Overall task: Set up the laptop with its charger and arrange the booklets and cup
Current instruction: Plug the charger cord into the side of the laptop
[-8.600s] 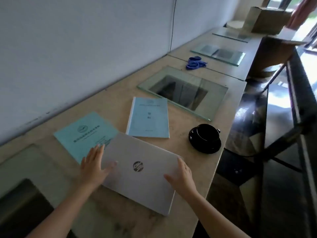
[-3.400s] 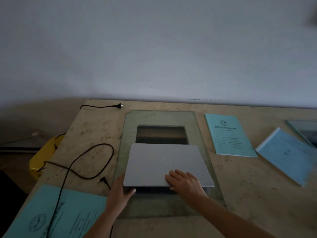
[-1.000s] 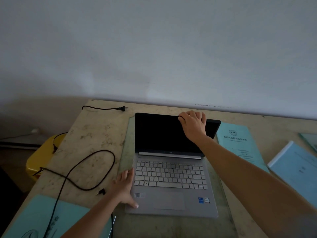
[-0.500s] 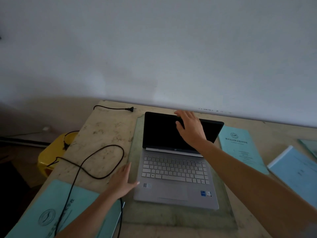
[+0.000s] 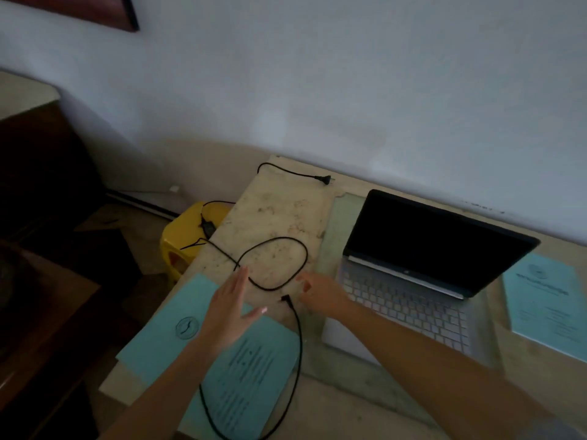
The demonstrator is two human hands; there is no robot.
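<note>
The silver laptop (image 5: 409,281) stands open with a dark screen on a glass pane (image 5: 336,223) at the right. Left of it the black charger cable (image 5: 286,249) loops over the stone table (image 5: 276,204); its small plug tip (image 5: 285,298) lies between my hands. My left hand (image 5: 233,304) hovers flat with straight fingers over a teal booklet (image 5: 222,354). My right hand (image 5: 320,290) reaches left beside the plug tip, fingers loosely spread, holding nothing. A second teal booklet (image 5: 546,300) lies right of the laptop. No cup is in view.
The cable's wall plug (image 5: 324,179) lies at the table's back edge. A yellow stool (image 5: 187,233) carrying the charger's black brick (image 5: 208,228) stands left of the table. Dark furniture (image 5: 41,281) fills the left side, below the table's edge.
My right hand left the laptop screen and came down to the left, near the cable's tip. My left hand lifted off the laptop's corner and moved left over the booklet. The view turned left.
</note>
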